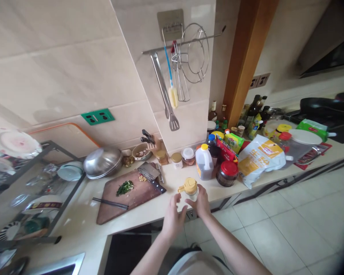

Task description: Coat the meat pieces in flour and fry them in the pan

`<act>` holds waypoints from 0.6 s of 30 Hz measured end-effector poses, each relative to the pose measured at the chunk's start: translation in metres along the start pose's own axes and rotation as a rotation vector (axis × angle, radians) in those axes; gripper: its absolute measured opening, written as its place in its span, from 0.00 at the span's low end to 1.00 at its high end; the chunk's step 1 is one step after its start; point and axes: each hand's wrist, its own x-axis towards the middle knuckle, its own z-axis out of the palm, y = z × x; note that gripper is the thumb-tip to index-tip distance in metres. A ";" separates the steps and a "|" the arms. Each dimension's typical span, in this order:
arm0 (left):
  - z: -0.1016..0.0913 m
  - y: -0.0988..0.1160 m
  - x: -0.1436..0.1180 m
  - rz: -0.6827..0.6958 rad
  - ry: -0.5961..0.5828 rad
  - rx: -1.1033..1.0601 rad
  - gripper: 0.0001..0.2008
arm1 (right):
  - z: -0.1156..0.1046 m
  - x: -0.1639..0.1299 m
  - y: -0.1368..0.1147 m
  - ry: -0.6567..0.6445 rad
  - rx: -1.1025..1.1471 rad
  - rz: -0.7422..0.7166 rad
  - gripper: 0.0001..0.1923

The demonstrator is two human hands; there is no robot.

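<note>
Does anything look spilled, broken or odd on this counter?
Nothing looks spilled or broken. One slightly untidy detail: the dark chopsticks lie on the cutting board with their left ends sticking out past its edge. The yellow-lidded jar between the left hand and right hand looks upright.

Small see-through jar (192,196), yellow lid (190,185) on, upright near the counter edge (222,195).
</note>
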 end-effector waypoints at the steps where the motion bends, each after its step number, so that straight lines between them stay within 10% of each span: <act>1: -0.013 0.006 0.012 0.042 -0.011 0.054 0.24 | 0.000 0.005 -0.002 0.000 0.004 -0.024 0.40; 8: -0.030 0.047 0.100 0.256 -0.349 0.317 0.41 | -0.001 0.028 -0.012 -0.005 -0.014 -0.133 0.33; 13: -0.014 0.064 0.103 0.075 -0.253 0.515 0.46 | -0.002 0.035 -0.010 0.021 -0.032 -0.128 0.30; 18: -0.040 0.070 0.094 0.011 -0.393 0.631 0.36 | -0.002 0.047 -0.007 -0.021 -0.014 -0.112 0.26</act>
